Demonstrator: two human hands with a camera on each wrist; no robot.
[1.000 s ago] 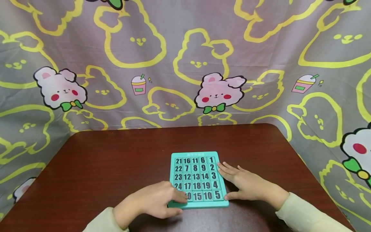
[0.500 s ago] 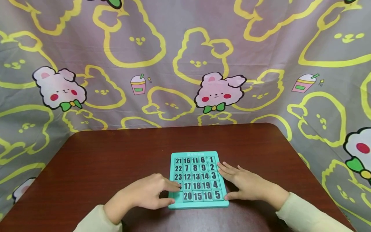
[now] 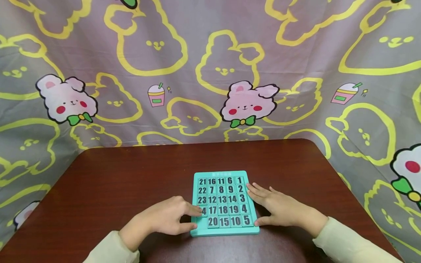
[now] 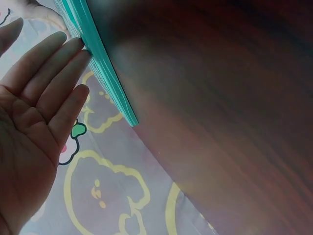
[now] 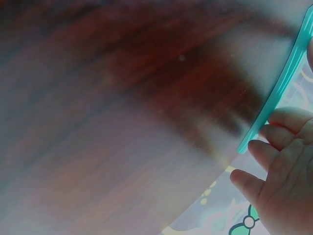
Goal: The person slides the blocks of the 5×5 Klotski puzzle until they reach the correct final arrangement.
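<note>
A turquoise number slide puzzle [image 3: 227, 232] lies flat near the front of the table, with its black-numbered tiles in rows. My left hand [image 3: 167, 215] reaches in from the left, its fingertips on the 24 tile [image 3: 204, 211] and covering part of that number. Its thumb is at the frame's lower left edge. Below the 24, the bottom left slot shows no tile, and the 20 tile [image 3: 212, 221] sits to its right. Along the right edge rests my right hand [image 3: 279, 208], fingers extended beside the 1 and 2 tiles and thumb near the lower right corner.
The dark red-brown table [image 3: 131, 175] has rounded far corners. A grey curtain [image 3: 194, 84] printed with yellow outlines and white rabbits hangs behind it and along both sides.
My left hand has moved up and left from the bottom row to the 24 tile, baring the 20 and the slot beside it. My right hand stays at the right edge.
</note>
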